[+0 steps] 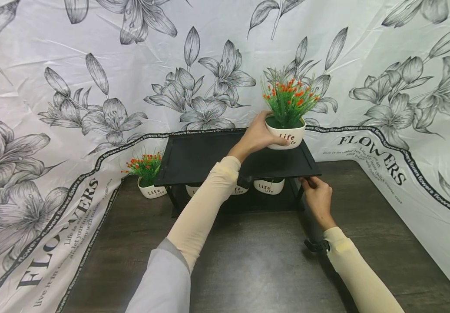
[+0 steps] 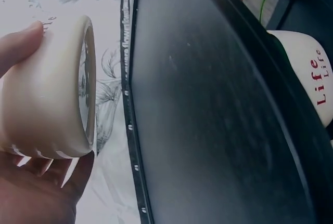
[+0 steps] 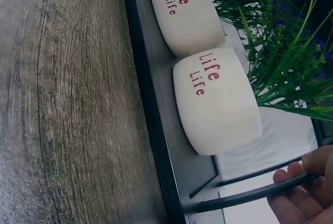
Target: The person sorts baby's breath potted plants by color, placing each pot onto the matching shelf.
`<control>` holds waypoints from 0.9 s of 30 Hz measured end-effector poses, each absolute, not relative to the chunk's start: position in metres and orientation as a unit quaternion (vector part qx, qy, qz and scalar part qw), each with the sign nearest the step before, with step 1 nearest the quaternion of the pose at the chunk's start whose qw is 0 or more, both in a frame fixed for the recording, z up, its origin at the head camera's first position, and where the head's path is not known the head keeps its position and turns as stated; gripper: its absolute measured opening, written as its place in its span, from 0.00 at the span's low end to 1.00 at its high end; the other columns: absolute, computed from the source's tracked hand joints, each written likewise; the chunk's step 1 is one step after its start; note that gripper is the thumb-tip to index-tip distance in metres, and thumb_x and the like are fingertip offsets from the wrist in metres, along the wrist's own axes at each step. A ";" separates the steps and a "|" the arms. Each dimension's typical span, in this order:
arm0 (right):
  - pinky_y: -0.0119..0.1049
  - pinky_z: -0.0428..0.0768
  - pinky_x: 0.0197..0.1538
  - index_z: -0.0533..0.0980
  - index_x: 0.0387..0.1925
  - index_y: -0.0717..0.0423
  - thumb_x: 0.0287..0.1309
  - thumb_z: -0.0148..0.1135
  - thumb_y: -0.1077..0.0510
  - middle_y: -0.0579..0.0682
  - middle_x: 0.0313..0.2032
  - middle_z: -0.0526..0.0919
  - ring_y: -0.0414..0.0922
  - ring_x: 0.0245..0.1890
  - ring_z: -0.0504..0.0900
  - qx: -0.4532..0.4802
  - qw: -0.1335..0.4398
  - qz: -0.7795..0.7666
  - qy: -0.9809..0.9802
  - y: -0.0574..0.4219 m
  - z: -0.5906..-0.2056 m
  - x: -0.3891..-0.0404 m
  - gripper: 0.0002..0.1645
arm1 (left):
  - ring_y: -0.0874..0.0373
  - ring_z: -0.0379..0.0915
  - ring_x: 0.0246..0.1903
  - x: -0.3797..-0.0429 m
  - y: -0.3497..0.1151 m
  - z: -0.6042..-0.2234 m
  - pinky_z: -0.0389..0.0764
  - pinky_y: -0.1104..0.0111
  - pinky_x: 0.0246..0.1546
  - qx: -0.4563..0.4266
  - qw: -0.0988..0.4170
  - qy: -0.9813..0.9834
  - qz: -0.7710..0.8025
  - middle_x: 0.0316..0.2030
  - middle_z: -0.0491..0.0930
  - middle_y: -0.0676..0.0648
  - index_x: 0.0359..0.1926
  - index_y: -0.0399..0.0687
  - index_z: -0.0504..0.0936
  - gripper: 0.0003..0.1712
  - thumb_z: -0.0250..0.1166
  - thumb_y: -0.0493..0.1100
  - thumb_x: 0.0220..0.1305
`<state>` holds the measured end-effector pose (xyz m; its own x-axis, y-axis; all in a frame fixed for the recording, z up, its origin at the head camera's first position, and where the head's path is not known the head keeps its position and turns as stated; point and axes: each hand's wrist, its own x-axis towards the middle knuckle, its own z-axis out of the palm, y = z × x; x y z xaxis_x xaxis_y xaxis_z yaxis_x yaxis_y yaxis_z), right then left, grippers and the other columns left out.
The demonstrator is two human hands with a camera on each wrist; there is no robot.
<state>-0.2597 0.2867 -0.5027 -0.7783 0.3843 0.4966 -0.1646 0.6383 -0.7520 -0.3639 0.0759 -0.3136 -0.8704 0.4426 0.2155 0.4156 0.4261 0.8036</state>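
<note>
My left hand (image 1: 258,135) grips a white flowerpot (image 1: 286,135) with green leaves and orange-red flowers over the right part of the black shelf's top (image 1: 209,156). In the left wrist view the pot's underside faces the shelf top, with a gap between them. Thumb and fingers (image 2: 36,187) lie on opposite sides of the pot. At the shelf's right end my right hand (image 1: 319,198) holds the thin black side post (image 3: 255,193), fingers curled round it. Close by on the lower tier stands a white "Life" pot (image 3: 216,102) with green leaves.
More white pots (image 3: 187,16) stand in a row on the lower tier. Left of the shelf, a potted plant with orange-red flowers (image 1: 150,189) stands on the dark wooden table (image 1: 248,261). Flower-printed cloth (image 1: 217,65) hangs behind the shelf and lies along the table's sides.
</note>
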 end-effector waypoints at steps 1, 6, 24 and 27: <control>0.08 0.65 0.35 0.90 0.46 0.61 0.71 0.70 0.60 0.61 0.40 0.93 0.60 0.42 0.93 -0.065 0.327 0.420 -0.844 0.286 -0.502 -0.260 0.10 | 0.51 0.74 0.60 -0.365 0.076 -0.314 0.78 0.57 0.63 0.252 0.016 0.846 0.470 0.69 0.69 0.43 0.82 0.48 0.59 0.62 0.84 0.54 0.52; 0.09 0.64 0.35 0.90 0.44 0.62 0.71 0.70 0.59 0.62 0.39 0.93 0.59 0.41 0.93 -0.064 0.330 0.416 -0.845 0.286 -0.501 -0.259 0.09 | 0.49 0.74 0.63 -0.369 0.074 -0.319 0.76 0.56 0.66 0.249 0.021 0.847 0.469 0.71 0.70 0.43 0.82 0.48 0.59 0.63 0.85 0.52 0.52; 0.09 0.64 0.34 0.90 0.48 0.61 0.72 0.70 0.59 0.62 0.41 0.93 0.60 0.42 0.93 -0.071 0.327 0.419 -0.844 0.285 -0.502 -0.258 0.11 | 0.45 0.64 0.77 -0.378 0.073 -0.340 0.69 0.53 0.76 0.223 0.059 0.877 0.422 0.80 0.61 0.40 0.85 0.45 0.51 0.70 0.86 0.54 0.52; 0.08 0.64 0.36 0.90 0.48 0.61 0.71 0.70 0.59 0.62 0.41 0.92 0.60 0.43 0.93 -0.070 0.329 0.418 -0.844 0.285 -0.501 -0.258 0.10 | 0.44 0.63 0.77 -0.380 0.073 -0.341 0.68 0.52 0.76 0.223 0.065 0.873 0.428 0.81 0.60 0.40 0.85 0.45 0.49 0.71 0.85 0.54 0.52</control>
<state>-0.2584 0.2854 -0.5010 -0.7732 0.3932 0.4975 -0.1572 0.6413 -0.7511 -0.3795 0.0731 -0.3414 -0.8921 0.4451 0.0779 0.3341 0.5337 0.7769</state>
